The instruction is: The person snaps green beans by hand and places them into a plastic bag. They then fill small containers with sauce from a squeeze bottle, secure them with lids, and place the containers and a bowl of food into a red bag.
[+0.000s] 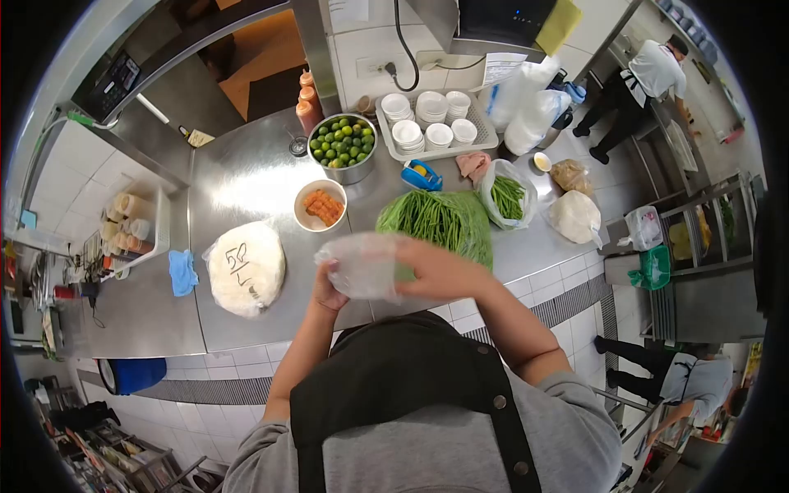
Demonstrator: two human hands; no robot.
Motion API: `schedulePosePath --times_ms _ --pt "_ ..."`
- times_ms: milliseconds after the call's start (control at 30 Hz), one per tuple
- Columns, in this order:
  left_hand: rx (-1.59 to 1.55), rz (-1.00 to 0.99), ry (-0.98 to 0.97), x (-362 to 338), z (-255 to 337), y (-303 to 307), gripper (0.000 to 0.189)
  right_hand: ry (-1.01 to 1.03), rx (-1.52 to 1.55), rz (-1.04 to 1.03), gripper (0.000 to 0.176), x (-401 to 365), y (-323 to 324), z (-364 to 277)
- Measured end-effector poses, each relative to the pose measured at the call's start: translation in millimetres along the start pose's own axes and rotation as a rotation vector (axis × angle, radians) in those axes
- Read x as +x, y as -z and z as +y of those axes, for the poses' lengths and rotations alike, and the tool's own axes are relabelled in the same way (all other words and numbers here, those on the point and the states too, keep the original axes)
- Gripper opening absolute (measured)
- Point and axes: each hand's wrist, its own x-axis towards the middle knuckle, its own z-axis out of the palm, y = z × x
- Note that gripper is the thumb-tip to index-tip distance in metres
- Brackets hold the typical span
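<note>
In front of my chest, a translucent plastic bag (pixel 362 264) is held between both hands. My left hand (pixel 329 289) grips its left side, thumb and fingers closed on the plastic. On its right side my right hand (pixel 431 269) is closed at the edge, with some fingers hidden behind the plastic. Just beyond the bag stands a white bowl (pixel 342 191) of chopped orange pieces. Under and past my right hand lies a large clear bag of green beans (pixel 436 220). A round, marked plastic-wrapped white bundle (pixel 246 268) rests to my left.
A steel pot of limes (pixel 343 146), a crate (pixel 452 151) of small white cups and a blue tape dispenser (pixel 422 175) stand at the back. Further right are a smaller bag of greens (pixel 507 197) and a wrapped white bundle (pixel 574 217). Two people work at right.
</note>
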Motion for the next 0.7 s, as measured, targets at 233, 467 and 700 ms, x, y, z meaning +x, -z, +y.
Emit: schedulePosePath --times_ms 233,467,700 --pt "-0.141 -0.054 -0.124 16 8 -61 0.060 -0.038 -0.066 0.469 0.092 18 1 -8" --pt "0.899 -0.167 -0.315 -6 -16 -93 0.090 0.025 -0.055 0.313 0.033 29 3 -34" --pt "0.889 -0.160 -0.159 19 -4 -160 0.016 0.027 0.116 0.801 0.019 38 24 -56"
